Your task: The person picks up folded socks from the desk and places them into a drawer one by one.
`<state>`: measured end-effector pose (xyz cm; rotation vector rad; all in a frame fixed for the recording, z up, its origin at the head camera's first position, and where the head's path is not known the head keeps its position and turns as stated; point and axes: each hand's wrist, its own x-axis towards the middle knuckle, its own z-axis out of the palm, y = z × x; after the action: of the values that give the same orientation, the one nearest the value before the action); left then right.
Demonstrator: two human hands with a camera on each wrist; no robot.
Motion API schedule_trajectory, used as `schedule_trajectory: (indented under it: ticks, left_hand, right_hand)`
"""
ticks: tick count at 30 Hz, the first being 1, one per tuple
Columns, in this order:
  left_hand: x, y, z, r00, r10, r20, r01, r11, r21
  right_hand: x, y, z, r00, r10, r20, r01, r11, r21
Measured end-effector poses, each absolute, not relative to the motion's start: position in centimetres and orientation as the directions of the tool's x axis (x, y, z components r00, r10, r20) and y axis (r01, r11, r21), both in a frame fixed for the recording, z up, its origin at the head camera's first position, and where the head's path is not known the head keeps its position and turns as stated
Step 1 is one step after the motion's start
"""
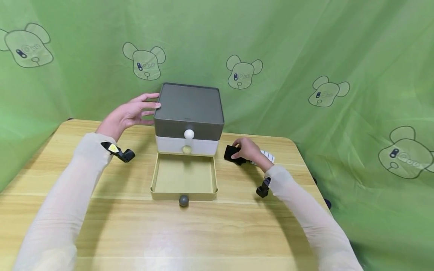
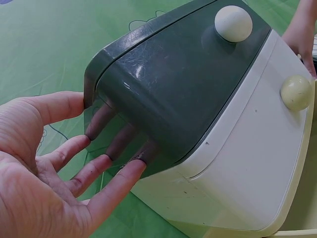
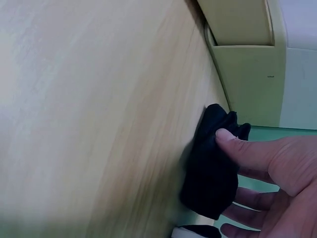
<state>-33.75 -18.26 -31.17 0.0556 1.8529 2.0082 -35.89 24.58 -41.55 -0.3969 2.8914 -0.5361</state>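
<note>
A desktop drawer unit (image 1: 190, 103) with a dark grey top tier, a white middle tier and a beige bottom tier stands at the back of the table. Its beige bottom drawer (image 1: 184, 177) is pulled out and holds nothing. My left hand (image 1: 130, 112) has its fingers spread, their tips touching the side of the grey tier (image 2: 163, 89). Right of the unit, my right hand (image 1: 249, 149) pinches a folded black cloth (image 3: 210, 163) between thumb and fingers. The cloth is at or just above the tabletop; I cannot tell which.
A white cloth with dark stripes (image 1: 269, 156) lies behind the right hand, partly hidden. Round knobs, white (image 1: 188, 134), pale yellow (image 1: 187, 149) and grey (image 1: 184, 200), stick out from the drawer fronts. A green curtain (image 1: 278, 45) hangs behind the wooden table (image 1: 162, 237).
</note>
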Motion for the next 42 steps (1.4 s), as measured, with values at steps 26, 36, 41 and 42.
schedule_trajectory:
  ticks: [26,36,41,42]
  left_hand:
    - [-33.8,-18.2,-31.2,-0.917,0.321,-0.236,-0.258,-0.029,0.966]
    - [-33.9,-18.2,-31.4,-0.918,0.314,-0.241,-0.266,-0.039,0.963]
    - [-34.0,-18.3,-31.5,-0.921,0.309,-0.238,-0.263,-0.041,0.964]
    - [-34.0,-18.3,-31.5,-0.921,0.308,-0.238,-0.262,-0.041,0.964]
  right_hand:
    - [-35.2,23.8,-42.0,-0.954,-0.27,-0.132,-0.215,0.92,-0.328]
    - [-34.1,23.5,-40.2,-0.947,-0.317,-0.046,-0.275,0.878,-0.391]
    - [-33.4,22.9,-38.5,-0.943,-0.331,0.028,-0.301,0.815,-0.495]
    - [-33.2,22.7,-38.1,-0.942,-0.334,0.04,-0.306,0.8,-0.517]
